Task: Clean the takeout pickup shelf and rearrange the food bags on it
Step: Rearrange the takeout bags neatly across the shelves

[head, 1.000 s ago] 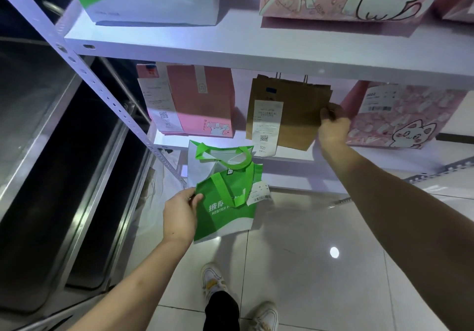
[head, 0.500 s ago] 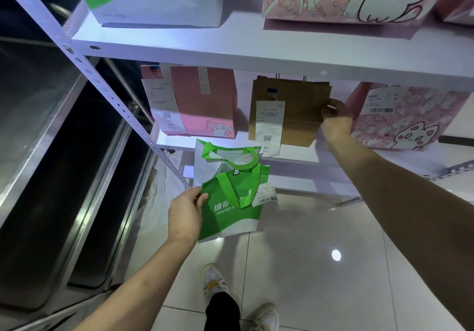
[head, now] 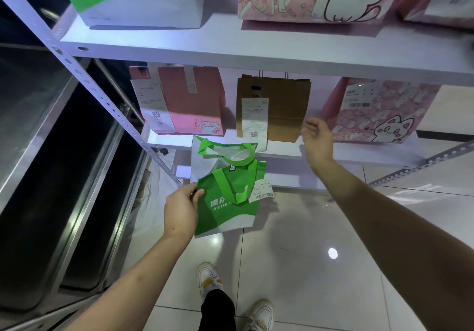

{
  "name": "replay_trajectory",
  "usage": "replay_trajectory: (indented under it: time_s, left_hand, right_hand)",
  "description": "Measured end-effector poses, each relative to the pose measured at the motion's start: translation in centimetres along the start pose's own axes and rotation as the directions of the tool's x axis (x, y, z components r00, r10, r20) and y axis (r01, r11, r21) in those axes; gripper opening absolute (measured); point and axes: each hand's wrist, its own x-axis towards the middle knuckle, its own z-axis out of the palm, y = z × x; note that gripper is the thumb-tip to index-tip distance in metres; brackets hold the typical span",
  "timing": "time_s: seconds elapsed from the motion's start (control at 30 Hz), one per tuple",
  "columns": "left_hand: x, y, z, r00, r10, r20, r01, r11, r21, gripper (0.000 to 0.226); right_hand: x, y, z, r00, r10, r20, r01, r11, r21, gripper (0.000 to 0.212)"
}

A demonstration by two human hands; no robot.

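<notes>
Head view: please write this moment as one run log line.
left hand: holds green bag | right hand: open beside brown bag | brown bag: on shelf

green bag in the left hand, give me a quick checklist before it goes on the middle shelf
1. Left hand grip on the green bag: ok, fingers pinch its left edge.
2. Right hand free: ok, open, beside the brown paper bag, not gripping it.
3. Brown paper bag upright on the middle shelf: ok.
4. Gap between the plain pink bag and brown paper bag: not ok, looks narrower than the green bag.
5. Receipt tag attached to the green bag: ok.
6. Shelf surface clean: cannot tell.
</notes>
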Motion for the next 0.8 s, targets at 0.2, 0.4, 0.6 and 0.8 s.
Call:
replay_trajectory:
  time_s: [0.2, 0.4, 0.6, 0.8]
  left_hand:
    - [-1.9, 0.0, 0.2, 1.0, 0.023, 0.001, -0.023, 0.999, -0.045, 0.012]
    - [-3.2, -0.9, 0.0, 1.0, -0.009, 0.026, 0.011, 0.994, -0.112, 0.011]
    - [-3.8, -2.8, 0.0, 0.996, -0.044, 0.078, 0.053, 0.991, -0.123, 0.014]
    - [-2.9, -6.2, -0.9, 0.982, -0.137, 0.129, 0.15, 0.984, -0.101, 0.015]
  right_hand:
    - [-7.0, 1.8, -0.1, 0.986, 0.003, 0.165, -0.004, 1.0, 0.006, 0.02]
    - [-14.2, 2.6, 0.6, 0.95, 0.056, 0.307, -0.059, 0.998, 0.001, 0.027]
    - [-18.6, 3.1, 3.4, 0.954, 0.111, 0.28, -0.131, 0.99, 0.057, 0.019]
    - [-21.3, 5.0, 7.0, 0.962, 0.167, 0.215, -0.185, 0.98, 0.067, 0.016]
